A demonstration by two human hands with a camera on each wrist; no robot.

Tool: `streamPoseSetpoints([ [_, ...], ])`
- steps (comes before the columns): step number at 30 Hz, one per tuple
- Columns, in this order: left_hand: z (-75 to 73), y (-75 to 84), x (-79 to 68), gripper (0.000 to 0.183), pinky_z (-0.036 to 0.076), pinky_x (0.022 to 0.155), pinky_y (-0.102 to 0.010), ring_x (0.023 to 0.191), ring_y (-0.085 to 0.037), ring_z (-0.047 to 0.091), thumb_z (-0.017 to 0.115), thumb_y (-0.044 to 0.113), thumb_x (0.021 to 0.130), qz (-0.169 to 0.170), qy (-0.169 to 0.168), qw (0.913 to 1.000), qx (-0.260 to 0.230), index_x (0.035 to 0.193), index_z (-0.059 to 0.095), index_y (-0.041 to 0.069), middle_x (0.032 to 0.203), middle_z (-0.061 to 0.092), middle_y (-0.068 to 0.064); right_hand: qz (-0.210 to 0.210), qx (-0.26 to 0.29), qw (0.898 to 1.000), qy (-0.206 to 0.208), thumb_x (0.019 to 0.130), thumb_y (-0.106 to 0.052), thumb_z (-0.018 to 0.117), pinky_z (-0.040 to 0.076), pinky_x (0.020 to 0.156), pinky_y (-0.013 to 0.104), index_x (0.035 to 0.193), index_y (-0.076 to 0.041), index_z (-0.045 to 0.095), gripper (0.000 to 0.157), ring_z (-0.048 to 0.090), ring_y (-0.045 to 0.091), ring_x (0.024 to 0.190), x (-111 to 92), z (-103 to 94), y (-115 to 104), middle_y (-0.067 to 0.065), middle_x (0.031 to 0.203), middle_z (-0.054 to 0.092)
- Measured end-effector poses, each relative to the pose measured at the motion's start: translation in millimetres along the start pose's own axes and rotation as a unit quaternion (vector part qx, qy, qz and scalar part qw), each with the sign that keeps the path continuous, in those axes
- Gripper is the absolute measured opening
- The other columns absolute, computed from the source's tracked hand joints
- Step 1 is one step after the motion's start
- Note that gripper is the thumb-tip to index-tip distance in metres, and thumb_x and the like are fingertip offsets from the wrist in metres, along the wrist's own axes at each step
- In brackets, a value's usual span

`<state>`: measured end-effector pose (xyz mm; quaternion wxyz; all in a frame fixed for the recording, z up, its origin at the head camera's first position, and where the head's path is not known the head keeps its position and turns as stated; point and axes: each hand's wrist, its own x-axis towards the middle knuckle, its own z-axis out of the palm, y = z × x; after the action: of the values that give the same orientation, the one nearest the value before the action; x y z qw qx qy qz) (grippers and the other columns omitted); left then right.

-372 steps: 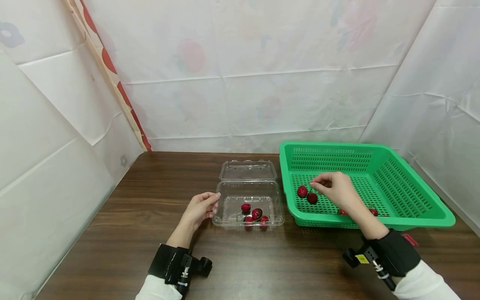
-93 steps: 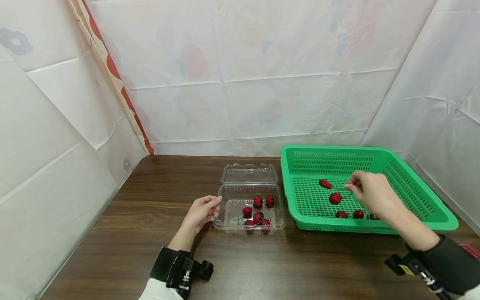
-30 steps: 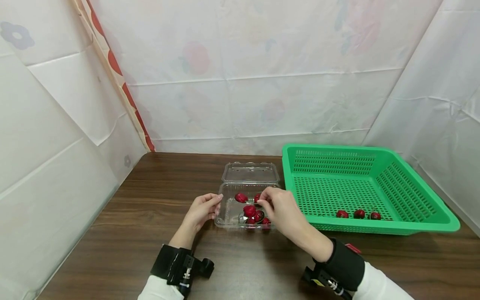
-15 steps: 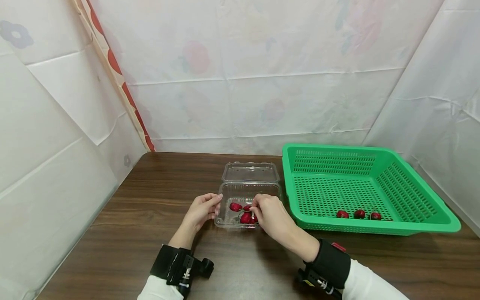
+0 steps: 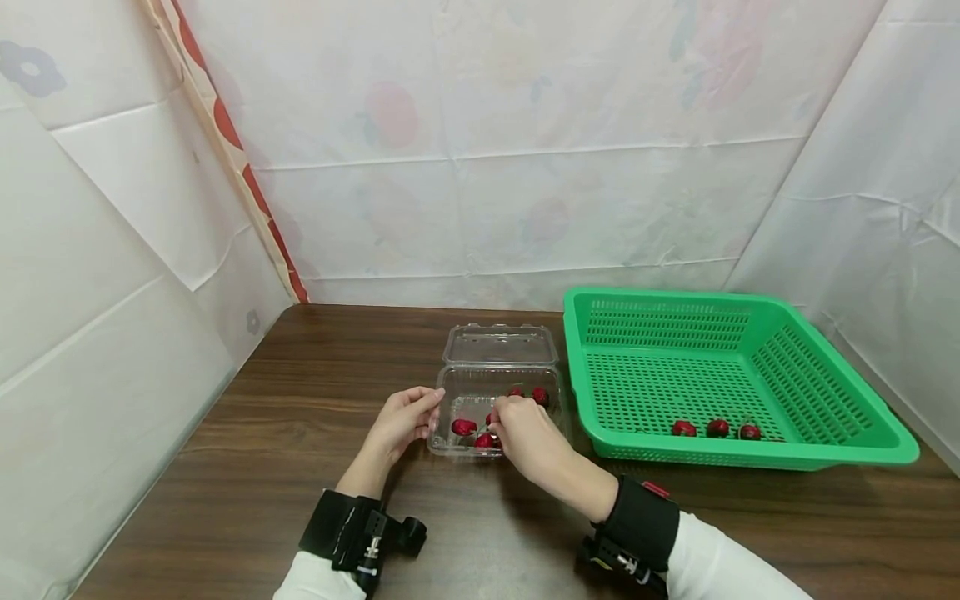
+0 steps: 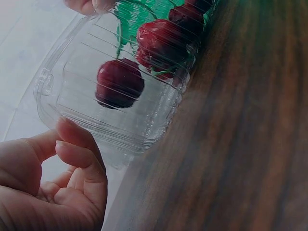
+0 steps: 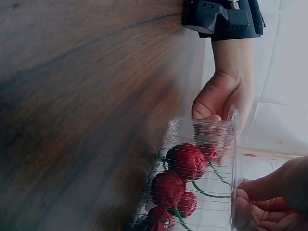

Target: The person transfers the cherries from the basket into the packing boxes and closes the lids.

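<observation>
**Cherry [image 5: 463, 427] lying toward left end of container [image 5: 468, 379]; right hand [image 5: 531, 437] at its stem [image 6: 119, 44]**

The right hand is pressing thumb and fingers together, apparently pinching the stem; the grip itself is partly hidden. The left hand [image 5: 397, 422] is pinching the container's left rim, presumably steadying it on the desk [image 5: 300, 433]. The lid [image 5: 500, 344] is standing open on the far side. Other cherries [image 5: 540, 396] are sitting in the container, some masked by the right hand; three more [image 5: 717, 428] are resting along the near side of the green basket [image 5: 847, 454].

Method, as judged: the left hand should be holding lightly, so that the thin plastic is not bowing. The cherry's body should be bearing on the floor before the fingertips are parting, and the stem should be clearing its neighbours.

Orientation: the cherry's stem is pointing toward the right hand; its long axis is running roughly left to right, along the container's long side.
</observation>
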<state>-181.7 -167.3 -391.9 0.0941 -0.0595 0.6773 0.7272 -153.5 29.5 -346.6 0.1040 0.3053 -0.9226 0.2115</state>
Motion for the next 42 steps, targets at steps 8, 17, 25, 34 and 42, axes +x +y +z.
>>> streamPoseSetpoints([
  [8, -0.4, -1.1, 1.8, 0.027, 0.037, 0.044, -0.019, 0.048, -0.008, 0.045, 0.054, 0.018, 0.089, 0.0, 0.003, 1.0, 0.001, 0.095, 0.048, -0.008, 0.061, 0.049, 0.0, -0.006, -0.013, 1.0, -0.007, 0.077, -0.003, 0.067, 0.036, 0.047, 0.021, 0.064, -0.008, 0.05, 0.022, 0.046, 0.012, 0.054, 2.8, 3.9, 2.2, -0.001, 0.057, 0.045],
  [17, -0.4, -0.9, 2.4, 0.027, 0.038, 0.044, -0.019, 0.049, -0.008, 0.045, 0.054, 0.018, 0.089, 0.002, -0.002, 1.0, -0.002, 0.094, 0.049, -0.008, 0.061, 0.049, 0.001, -0.031, -0.028, 0.999, 0.0, 0.075, -0.001, 0.065, 0.042, 0.051, 0.024, 0.066, -0.007, 0.055, 0.016, 0.053, 0.017, 0.061, 1.8, 4.3, 5.5, 0.002, 0.063, 0.053],
  [25, -0.8, -0.3, 1.7, 0.027, 0.038, 0.044, -0.019, 0.048, -0.008, 0.044, 0.054, 0.018, 0.09, 0.001, -0.001, 1.0, -0.004, 0.095, 0.048, -0.008, 0.06, 0.049, 0.001, -0.039, -0.043, 0.998, 0.007, 0.076, -0.009, 0.068, 0.043, 0.05, 0.026, 0.074, -0.008, 0.058, 0.01, 0.053, 0.017, 0.061, -5.1, -3.6, 2.8, 0.002, 0.067, 0.052],
  [34, -1.6, -1.9, 2.1, 0.028, 0.038, 0.045, -0.02, 0.048, -0.008, 0.044, 0.053, 0.018, 0.09, 0.003, -0.005, 1.0, 0.002, 0.096, 0.048, -0.009, 0.061, 0.05, 0.0, -0.05, -0.043, 0.998, 0.023, 0.077, -0.011, 0.067, 0.038, 0.046, 0.021, 0.073, -0.01, 0.056, 0.012, 0.047, 0.011, 0.055, -15.6, -13.2, 2.2, -0.002, 0.065, 0.046],
  [42, -1.3, -1.4, 2.5, 0.028, 0.037, 0.044, -0.02, 0.048, -0.008, 0.044, 0.053, 0.018, 0.09, 0.001, -0.003, 1.0, -0.002, 0.097, 0.048, -0.009, 0.061, 0.049, 0.0, -0.066, -0.034, 0.997, 0.036, 0.077, -0.009, 0.067, 0.038, 0.047, 0.019, 0.073, -0.011, 0.056, 0.011, 0.046, 0.009, 0.057, -25.3, -27.2, 2.5, -0.003, 0.067, 0.047],
])
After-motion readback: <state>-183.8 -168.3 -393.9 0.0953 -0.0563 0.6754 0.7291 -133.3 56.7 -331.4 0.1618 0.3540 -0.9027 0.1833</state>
